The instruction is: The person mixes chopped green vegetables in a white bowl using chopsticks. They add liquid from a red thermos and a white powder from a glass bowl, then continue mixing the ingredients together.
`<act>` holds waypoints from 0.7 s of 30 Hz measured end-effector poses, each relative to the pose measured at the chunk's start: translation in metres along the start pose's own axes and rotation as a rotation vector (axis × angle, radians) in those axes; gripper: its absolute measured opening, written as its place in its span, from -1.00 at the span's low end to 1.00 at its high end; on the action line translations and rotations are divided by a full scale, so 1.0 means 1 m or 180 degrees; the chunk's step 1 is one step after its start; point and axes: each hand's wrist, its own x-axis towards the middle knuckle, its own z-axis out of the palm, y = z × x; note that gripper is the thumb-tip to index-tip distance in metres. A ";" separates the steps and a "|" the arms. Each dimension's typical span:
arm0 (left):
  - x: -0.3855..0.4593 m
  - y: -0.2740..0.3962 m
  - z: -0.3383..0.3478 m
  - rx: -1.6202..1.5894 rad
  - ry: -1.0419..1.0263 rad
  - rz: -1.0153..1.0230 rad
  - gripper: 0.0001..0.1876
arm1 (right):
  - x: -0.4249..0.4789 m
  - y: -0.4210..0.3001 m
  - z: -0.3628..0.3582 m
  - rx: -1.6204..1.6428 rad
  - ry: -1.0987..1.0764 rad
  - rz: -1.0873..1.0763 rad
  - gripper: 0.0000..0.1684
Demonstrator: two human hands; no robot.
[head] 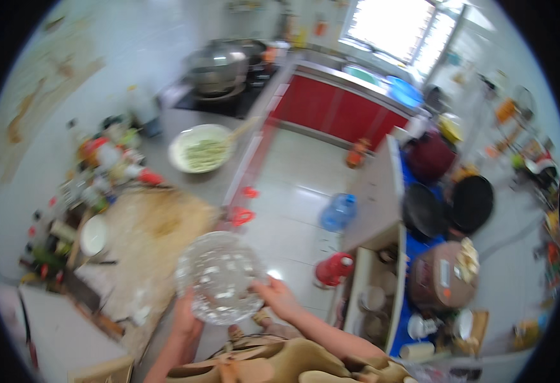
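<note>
A clear, patterned glass bowl (222, 277) is held in front of my body, between both hands. My left hand (188, 313) grips its near left rim. On the right side, my right hand (276, 296) pinches the rim, with the thumb toward the inside. Blur hides whether anything lies in the bowl. To the left of it spreads a floury wooden board (165, 230) on the counter. Farther off, a white bowl (177, 152) holds pale green shredded food (206, 154), and a wooden utensil (244, 128) leans on its rim.
A large pot (217, 72) sits on the black stove. A small white bowl (94, 234) and a cleaver (81, 289) lie along the board's left side, near crowded bottles. On the floor stand a blue water jug (338, 212) and a red container (333, 270). A rice cooker (440, 282) occupies the right-hand cabinet.
</note>
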 end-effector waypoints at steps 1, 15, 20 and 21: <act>0.002 -0.001 -0.024 0.0102 -0.0085 -0.0049 -0.58 | -0.004 -0.012 0.007 0.0170 -0.0133 0.0029 -0.50; 0.044 0.037 -0.097 -0.0548 0.1655 0.0401 -0.53 | -0.051 0.037 0.032 -0.0962 0.0290 -0.0206 -0.62; 0.071 0.048 -0.104 -0.0566 0.1993 0.0435 -0.55 | -0.073 0.042 0.027 -0.1594 0.0438 -0.0233 -0.57; 0.076 0.050 -0.107 -0.0640 0.1980 0.0400 -0.55 | -0.075 0.042 0.024 -0.1650 0.0446 -0.0280 -0.57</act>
